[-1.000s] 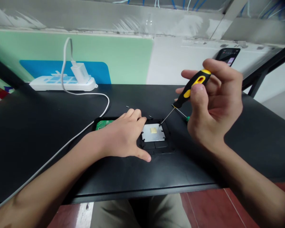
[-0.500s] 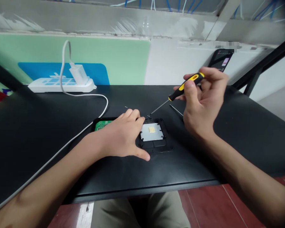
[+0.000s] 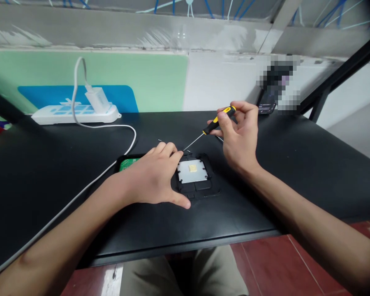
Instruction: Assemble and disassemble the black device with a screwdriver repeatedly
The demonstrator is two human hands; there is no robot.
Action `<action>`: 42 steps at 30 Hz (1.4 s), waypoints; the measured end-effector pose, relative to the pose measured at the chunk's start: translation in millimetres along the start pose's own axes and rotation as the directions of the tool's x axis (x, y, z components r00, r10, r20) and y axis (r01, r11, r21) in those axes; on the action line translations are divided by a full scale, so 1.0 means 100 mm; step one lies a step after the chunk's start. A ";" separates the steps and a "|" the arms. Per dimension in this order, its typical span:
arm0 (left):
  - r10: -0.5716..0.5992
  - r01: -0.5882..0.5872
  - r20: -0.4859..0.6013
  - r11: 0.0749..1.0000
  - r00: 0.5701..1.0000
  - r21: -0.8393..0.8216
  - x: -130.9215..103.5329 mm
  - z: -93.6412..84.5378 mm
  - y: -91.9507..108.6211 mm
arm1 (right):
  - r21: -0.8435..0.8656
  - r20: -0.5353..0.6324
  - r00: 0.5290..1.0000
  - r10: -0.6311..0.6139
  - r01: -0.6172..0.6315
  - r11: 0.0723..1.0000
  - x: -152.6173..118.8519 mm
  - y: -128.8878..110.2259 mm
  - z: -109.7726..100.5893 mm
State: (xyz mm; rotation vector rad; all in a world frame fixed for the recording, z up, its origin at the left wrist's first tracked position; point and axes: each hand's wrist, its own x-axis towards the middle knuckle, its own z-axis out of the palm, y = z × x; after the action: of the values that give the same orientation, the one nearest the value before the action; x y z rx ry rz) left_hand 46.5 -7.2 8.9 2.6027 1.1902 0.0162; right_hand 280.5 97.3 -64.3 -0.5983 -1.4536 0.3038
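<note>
My left hand [image 3: 156, 174] lies spread across a black plastic housing, its thumb stretched out toward the near side. Part of a green circuit board [image 3: 128, 164] shows at the hand's left. To its right is a black frame [image 3: 200, 187] with a silver metal plate [image 3: 185, 172] and a small pale-yellow pad [image 3: 193, 168]. In my right hand [image 3: 242, 139] is a yellow-and-black screwdriver [image 3: 216, 122], slanting down to the left. Its tip is close to my left fingertips; exact contact there cannot be made out. A tiny screw [image 3: 188, 151] lies beside the tip.
Another small screw-like piece [image 3: 159, 140] lies behind my left hand. A thin metal rod [image 3: 218, 139] shows partly behind my right hand. At the back left is a power strip [image 3: 77, 119] with a charger [image 3: 98, 100]; its white cable [image 3: 92, 187] crosses the table. A phone [image 3: 267, 102] leans against the wall.
My right hand has moved left and a little lower with the screwdriver, whose tip has gone from the tiny screw to beside my left fingertips. My left hand stays on the housing.
</note>
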 end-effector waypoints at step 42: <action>-0.005 0.005 -0.018 1.000 1.000 -0.004 0.01 0.03 -0.02 | -0.009 -0.039 0.937 0.348 -0.348 0.937 0.07 -0.53 0.00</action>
State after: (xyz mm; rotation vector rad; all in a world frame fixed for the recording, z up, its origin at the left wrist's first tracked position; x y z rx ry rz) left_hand 45.9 -5.9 5.6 2.6017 1.2010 0.0413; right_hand 272.5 57.4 -29.5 -0.8722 -1.3111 0.5566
